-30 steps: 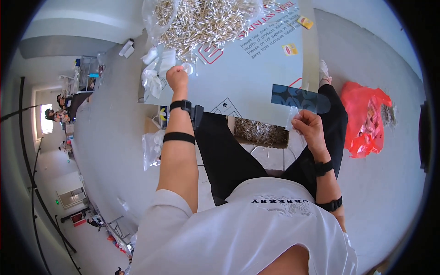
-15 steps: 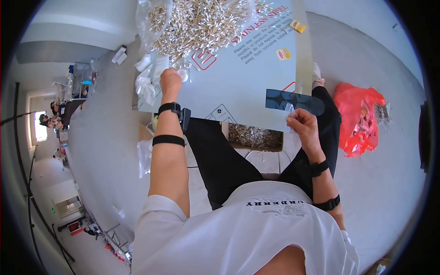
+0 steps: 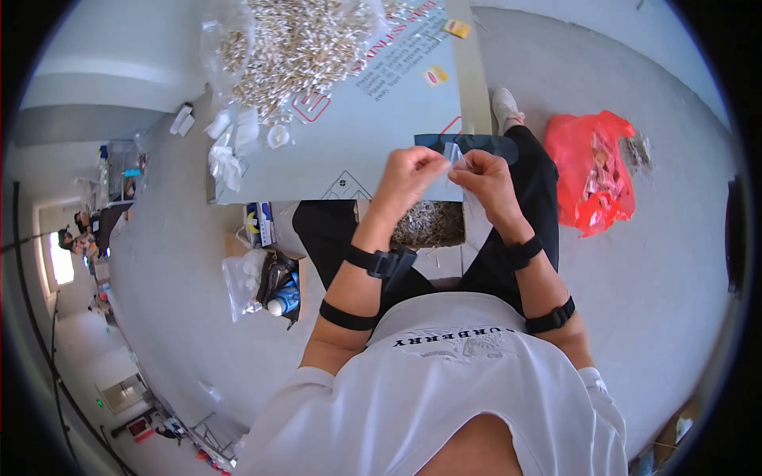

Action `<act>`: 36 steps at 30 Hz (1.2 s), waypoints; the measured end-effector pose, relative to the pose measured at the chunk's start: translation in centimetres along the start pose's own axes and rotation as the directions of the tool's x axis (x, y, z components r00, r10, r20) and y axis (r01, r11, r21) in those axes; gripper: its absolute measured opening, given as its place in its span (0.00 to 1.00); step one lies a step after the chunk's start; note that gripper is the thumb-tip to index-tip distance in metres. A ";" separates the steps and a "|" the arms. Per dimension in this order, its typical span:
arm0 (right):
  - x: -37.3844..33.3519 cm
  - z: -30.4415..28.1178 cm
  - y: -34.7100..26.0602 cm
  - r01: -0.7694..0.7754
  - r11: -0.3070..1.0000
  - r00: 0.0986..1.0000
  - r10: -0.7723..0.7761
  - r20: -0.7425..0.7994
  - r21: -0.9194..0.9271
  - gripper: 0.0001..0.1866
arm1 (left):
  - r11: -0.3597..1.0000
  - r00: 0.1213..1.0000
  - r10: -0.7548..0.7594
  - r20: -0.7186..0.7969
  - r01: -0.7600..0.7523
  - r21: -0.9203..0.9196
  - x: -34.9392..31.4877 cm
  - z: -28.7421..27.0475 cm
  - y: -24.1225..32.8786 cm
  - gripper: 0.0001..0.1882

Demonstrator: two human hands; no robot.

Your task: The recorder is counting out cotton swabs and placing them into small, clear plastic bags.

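Note:
Over the near edge of the table [image 3: 373,159], my right hand [image 3: 490,184] pinches a small clear plastic bag [image 3: 453,152] at its side. My left hand [image 3: 406,181] is closed beside the bag, fingertips at its edge; whatever they pinch is hidden or too small to name. A large heap of cotton swabs [image 3: 302,55] lies at the far left of the table, partly in a clear plastic bag [image 3: 226,47]. Left of my hands are white crumpled pieces [image 3: 226,165] and a small round white item [image 3: 278,136].
A dark translucent strip [image 3: 508,148] lies at the table's near right. Two small yellow packets [image 3: 435,75] are farther back. Below the table edge stands a box of loose swabs [image 3: 432,222]. A red plastic bag [image 3: 571,170] is on the floor at right, an open box [image 3: 278,285] at left.
My left hand has come from the white pieces on the left to the bag by my right hand. My right hand still holds the bag. The whole view has shifted.

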State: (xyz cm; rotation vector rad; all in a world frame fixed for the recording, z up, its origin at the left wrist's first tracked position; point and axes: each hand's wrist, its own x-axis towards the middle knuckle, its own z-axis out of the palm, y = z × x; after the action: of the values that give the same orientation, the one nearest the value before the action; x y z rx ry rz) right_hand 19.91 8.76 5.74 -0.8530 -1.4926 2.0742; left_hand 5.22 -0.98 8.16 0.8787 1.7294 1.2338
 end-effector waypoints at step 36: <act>-1.3 -0.2 1.6 -0.007 0.998 0.995 0.001 0.097 0.055 0.13 | 0.760 0.955 -0.297 0.025 0.252 -0.598 -2.0 3.7 -1.6 0.09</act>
State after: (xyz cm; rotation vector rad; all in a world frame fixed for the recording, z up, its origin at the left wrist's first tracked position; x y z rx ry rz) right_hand 20.99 7.48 4.48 -0.7453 -1.4767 2.1770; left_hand 9.31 -1.78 6.36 0.1924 1.3205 1.4904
